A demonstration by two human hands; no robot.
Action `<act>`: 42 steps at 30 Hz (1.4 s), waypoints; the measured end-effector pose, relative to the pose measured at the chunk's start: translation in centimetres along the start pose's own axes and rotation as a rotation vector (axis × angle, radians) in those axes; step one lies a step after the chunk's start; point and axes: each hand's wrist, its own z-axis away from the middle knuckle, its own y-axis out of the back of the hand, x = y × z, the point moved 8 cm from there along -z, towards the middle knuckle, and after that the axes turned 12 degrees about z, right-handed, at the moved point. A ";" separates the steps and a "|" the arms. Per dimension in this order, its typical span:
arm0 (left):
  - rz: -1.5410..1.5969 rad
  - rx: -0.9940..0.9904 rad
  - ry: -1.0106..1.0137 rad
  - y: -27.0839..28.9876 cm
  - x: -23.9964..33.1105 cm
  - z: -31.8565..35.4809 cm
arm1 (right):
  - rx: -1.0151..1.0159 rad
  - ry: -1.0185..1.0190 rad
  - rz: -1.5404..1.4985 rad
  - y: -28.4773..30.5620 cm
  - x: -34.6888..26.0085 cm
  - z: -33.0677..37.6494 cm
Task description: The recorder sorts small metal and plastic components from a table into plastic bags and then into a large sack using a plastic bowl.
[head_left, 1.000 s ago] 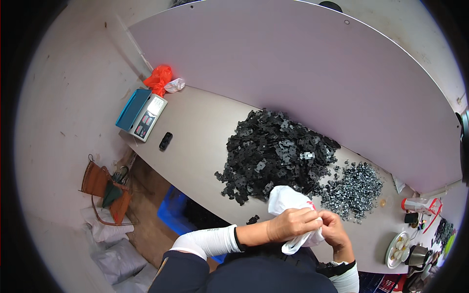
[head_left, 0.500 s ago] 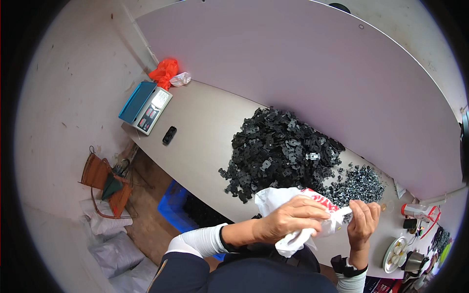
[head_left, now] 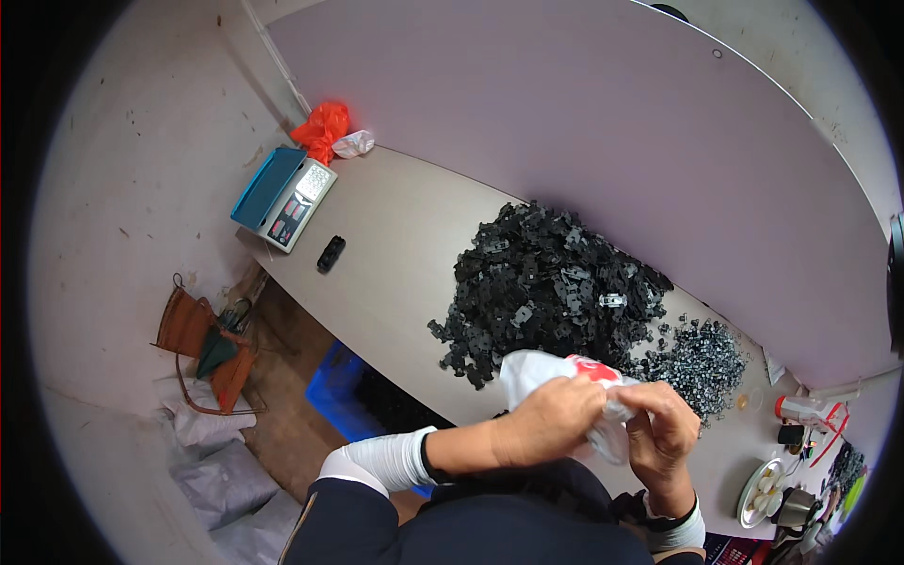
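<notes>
A: Head view: what do the hands hold?

B: A white plastic bag (head_left: 541, 369) with a red patch, crumpled, held just above the near edge of the counter (head_left: 395, 235). The left hand (head_left: 551, 421) is curled tight around it; the right hand (head_left: 664, 428) pinches its other side, fingers closed on the plastic.

A: And around it?

B: Just behind the bag lies a big heap of black plastic parts (head_left: 546, 287). To its right, a smaller pile of grey metal pieces (head_left: 702, 363). At the counter's far left end sit a blue-topped weighing scale (head_left: 282, 196), a small black object (head_left: 330, 253) and a red bag (head_left: 322, 128).
</notes>
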 end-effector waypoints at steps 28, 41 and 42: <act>-0.404 0.563 0.344 33.3 -34.8 4.5 | 0.169 -1.432 0.262 -0.8 22.0 40.7; 0.559 0.034 0.926 -8.5 -20.9 11.8 | -0.021 -1.206 0.682 -1.2 30.3 39.5; 0.578 0.016 0.920 -9.7 -20.2 11.5 | -0.030 -1.232 0.662 -1.5 30.8 39.5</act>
